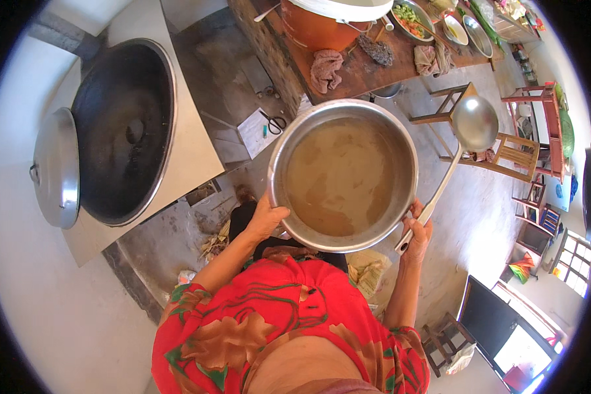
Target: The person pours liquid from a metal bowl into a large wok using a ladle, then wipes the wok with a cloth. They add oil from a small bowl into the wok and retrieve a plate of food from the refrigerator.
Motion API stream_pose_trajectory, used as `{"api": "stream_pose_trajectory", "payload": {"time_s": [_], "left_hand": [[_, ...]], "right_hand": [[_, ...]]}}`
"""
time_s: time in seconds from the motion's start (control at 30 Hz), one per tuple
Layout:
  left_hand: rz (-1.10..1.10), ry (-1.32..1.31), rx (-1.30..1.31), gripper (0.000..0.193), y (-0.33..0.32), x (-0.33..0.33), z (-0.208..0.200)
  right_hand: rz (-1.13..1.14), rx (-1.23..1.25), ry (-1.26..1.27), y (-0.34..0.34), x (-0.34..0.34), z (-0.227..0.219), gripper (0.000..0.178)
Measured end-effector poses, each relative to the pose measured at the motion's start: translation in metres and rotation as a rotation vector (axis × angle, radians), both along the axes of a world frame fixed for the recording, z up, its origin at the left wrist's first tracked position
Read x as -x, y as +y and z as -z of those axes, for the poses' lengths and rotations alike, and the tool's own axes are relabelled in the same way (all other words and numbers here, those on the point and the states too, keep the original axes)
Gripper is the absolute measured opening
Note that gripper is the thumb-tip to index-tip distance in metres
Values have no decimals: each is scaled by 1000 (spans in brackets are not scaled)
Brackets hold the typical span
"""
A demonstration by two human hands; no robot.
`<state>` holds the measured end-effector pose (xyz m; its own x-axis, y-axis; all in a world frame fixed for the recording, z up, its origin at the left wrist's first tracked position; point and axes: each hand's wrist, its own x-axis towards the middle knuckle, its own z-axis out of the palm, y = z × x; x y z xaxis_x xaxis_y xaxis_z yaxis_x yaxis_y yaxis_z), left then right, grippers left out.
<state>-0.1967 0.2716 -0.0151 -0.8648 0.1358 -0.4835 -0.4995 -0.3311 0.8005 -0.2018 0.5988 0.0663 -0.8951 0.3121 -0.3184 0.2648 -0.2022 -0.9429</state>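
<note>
Between left grip (266, 218) and right grip (417, 231): steel basin (341, 110) | left: clasping edge | right: clasping edge, ladle (476, 123)

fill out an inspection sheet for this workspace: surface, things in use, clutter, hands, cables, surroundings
Surface: pale countertop at left bears a big dark wok; a domed metal lid overlaps the wok's left rim.
Things in use: wide metal basin of murky brown liquid; long-handled ladle outside it.
Clutter: wooden table carries an orange bucket, crumpled cloth and bowl of chopped vegetables; scissors lie below it.
Hands: left hand grips the basin's left side; right hand holds its right side and the ladle's handle.
Cables: nothing seen.
Surroundings: wooden chair and barred window at right.
</note>
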Motion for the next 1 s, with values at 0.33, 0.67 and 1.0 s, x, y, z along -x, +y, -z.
{"api": "stream_pose_trajectory", "payload": {"time_s": [0.33, 0.67, 1.0], "left_hand": [[265, -96, 139, 60, 51, 16, 143], [341, -177, 259, 55, 40, 58, 277], [270, -248, 285, 60, 27, 106, 415]], "right_hand": [[345, 261, -65, 56, -63, 131, 26], [504, 419, -249, 40, -56, 267, 39], [429, 473, -196, 38, -20, 426, 36]]}}
